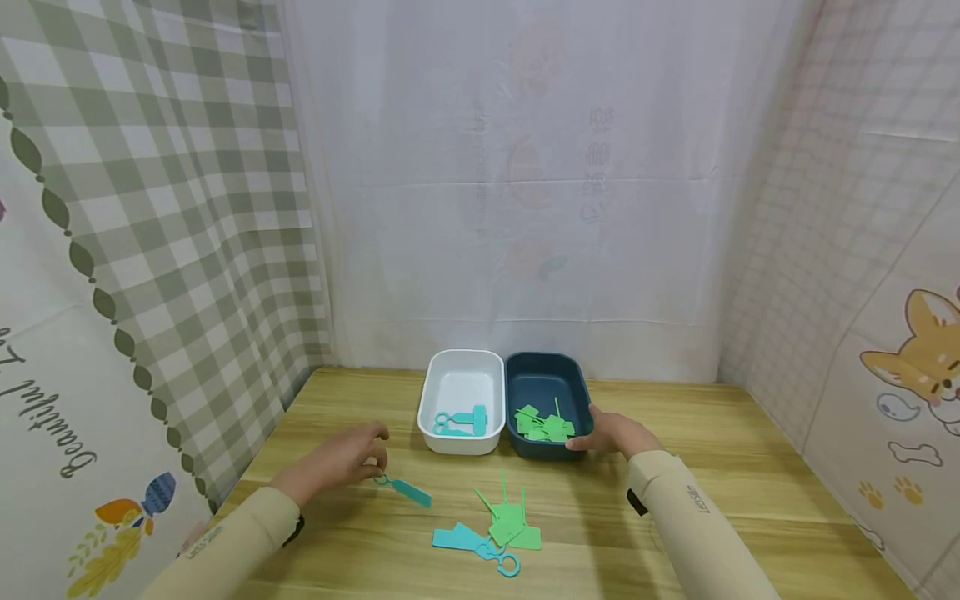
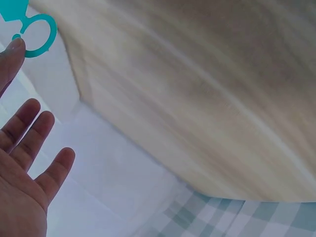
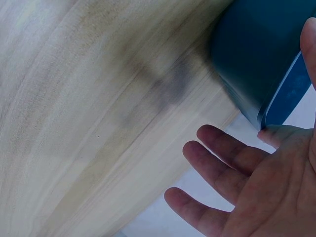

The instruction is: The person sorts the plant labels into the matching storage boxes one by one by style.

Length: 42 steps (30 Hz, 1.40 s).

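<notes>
My left hand (image 1: 348,457) pinches the ring end of a teal plastic tag (image 1: 412,492) just above the table; its ring (image 2: 49,30) shows by the thumb in the left wrist view. My right hand (image 1: 617,433) touches the front right corner of a dark blue bin (image 1: 551,451), its fingers (image 3: 217,170) spread and fairly straight. Green tags with thin stems (image 1: 543,427) lie in that bin. The white bin (image 1: 461,446) beside it holds several teal tags (image 1: 478,421). Nearer me, loose teal tags (image 1: 459,538) partly overlap green tags (image 1: 508,523).
The bins stand side by side near the back of the wooden table (image 1: 360,550). A white curtain (image 1: 517,208) hangs behind it. Checked cloth (image 1: 217,167) closes the left side, and a printed cloth (image 1: 862,333) the right.
</notes>
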Available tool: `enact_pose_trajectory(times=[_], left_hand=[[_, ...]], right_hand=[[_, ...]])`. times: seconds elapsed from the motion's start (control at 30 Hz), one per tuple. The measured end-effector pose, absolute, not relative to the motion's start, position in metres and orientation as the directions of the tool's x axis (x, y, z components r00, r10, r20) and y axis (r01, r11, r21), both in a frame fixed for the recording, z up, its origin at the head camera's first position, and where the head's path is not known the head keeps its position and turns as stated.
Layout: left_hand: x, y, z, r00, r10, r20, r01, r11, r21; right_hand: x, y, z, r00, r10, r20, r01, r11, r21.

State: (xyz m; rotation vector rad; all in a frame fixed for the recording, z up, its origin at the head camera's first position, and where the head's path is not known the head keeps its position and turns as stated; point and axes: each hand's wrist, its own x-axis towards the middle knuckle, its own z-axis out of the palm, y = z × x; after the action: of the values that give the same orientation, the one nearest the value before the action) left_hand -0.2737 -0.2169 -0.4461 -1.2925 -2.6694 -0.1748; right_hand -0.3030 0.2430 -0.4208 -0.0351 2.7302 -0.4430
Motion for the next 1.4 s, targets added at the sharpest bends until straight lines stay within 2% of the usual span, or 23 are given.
enact_pose_trajectory(times=[0.43, 0.67, 0.83, 1.13, 1.4], left_hand=[[-0.299, -0.21, -0.42, -0.69, 0.676, 0.258, 0.71, 0.702, 0.061], [-0.313, -0.197, -0.411, -0.701, 0.638, 0.32, 0.69, 0.72, 0.074], [-0.322, -0.185, -0.409, -0.733, 0.582, 0.352, 0.646, 0.758, 0.092], [-0.335, -0.164, -0.409, -0.827, 0.443, 0.347, 0.507, 0.854, 0.116], [-0.344, -0.145, -0.413, -0.863, 0.391, 0.321, 0.452, 0.881, 0.141]], right_hand=[[-0.304, 0.243, -0.421, -0.929, -0.082, -0.36, 0.039, 0.948, -0.317], [-0.306, 0.243, -0.421, -0.928, -0.085, -0.362, 0.034, 0.949, -0.312], [-0.306, 0.243, -0.421, -0.928, -0.077, -0.366, 0.045, 0.949, -0.313], [-0.308, 0.245, -0.425, -0.931, -0.076, -0.358, 0.042, 0.949, -0.311], [-0.307, 0.244, -0.424, -0.93, -0.072, -0.361, 0.05, 0.947, -0.317]])
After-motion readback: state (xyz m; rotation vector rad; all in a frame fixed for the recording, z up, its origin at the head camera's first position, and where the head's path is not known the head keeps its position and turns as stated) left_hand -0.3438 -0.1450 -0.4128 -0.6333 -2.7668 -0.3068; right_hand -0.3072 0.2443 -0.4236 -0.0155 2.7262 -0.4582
